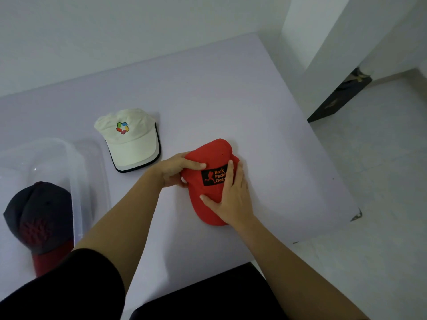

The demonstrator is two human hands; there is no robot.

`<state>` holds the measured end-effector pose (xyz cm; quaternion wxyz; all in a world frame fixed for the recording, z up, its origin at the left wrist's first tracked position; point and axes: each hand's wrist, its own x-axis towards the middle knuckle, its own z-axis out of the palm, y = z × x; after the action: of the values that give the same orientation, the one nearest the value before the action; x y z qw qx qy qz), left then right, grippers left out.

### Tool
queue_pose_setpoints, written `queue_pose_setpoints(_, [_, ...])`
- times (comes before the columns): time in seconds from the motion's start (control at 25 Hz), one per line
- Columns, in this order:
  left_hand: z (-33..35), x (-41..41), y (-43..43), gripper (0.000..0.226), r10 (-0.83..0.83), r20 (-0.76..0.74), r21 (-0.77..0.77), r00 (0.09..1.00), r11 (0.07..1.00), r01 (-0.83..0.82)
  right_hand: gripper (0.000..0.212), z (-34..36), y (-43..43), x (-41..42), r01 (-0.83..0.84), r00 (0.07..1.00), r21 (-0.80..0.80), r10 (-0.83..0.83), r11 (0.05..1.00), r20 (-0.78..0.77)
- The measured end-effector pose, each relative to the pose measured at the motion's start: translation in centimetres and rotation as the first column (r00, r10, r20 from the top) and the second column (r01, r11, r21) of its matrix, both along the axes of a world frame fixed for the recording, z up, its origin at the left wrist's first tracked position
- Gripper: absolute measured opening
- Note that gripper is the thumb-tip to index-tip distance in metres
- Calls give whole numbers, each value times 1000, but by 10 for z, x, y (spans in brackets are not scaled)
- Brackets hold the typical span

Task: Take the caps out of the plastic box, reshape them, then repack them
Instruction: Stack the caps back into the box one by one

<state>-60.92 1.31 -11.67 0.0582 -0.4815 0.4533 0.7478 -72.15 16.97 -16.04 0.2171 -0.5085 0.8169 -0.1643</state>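
A red cap (213,155) with a black patch lies on the pale table (254,112), brim toward me. My left hand (175,169) grips its left side, thumb on top and fingers curled under the edge. Flat on the front panel and brim rests my right hand (231,197), fingers straight, partly covering the patch. A cream cap (131,137) with a coloured logo lies to the left, apart from the hands. At the far left, a dark navy cap (39,213) with a red brim sits inside the clear plastic box (76,172).
The table's right edge (335,172) drops to a light tiled floor. A dark object (342,98) leans by the wall at the upper right. Bare tabletop stretches behind and to the right of the red cap. My dark sleeve fills the lower left.
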Motion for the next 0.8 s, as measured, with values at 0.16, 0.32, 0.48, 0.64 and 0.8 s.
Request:
queue_pose_setpoints(0.16, [-2,0,5,47,28,34,-42,999,999,-26,113,0,-1,2,9,1000,-23,-8,1000,25])
queue_pose_setpoints(0.32, [1,-3,13,29,96,32,-96,995,991,-93,108,0,1,2,18,1000,-49,-17,999,15])
queue_pose_setpoints(0.48, [5,7,22,29,99,-7,-118,995,988,-99,103,8,4,13,58,998,-66,-59,996,-12])
queue_pose_setpoints(0.64, [32,43,10,35,50,-77,-188,996,980,-64,97,35,-6,49,86,993,-152,-98,985,-72])
queue_pose_setpoints(0.8, [81,110,-11,37,44,-125,-312,991,946,-81,90,76,-26,104,48,996,-295,-70,954,-63])
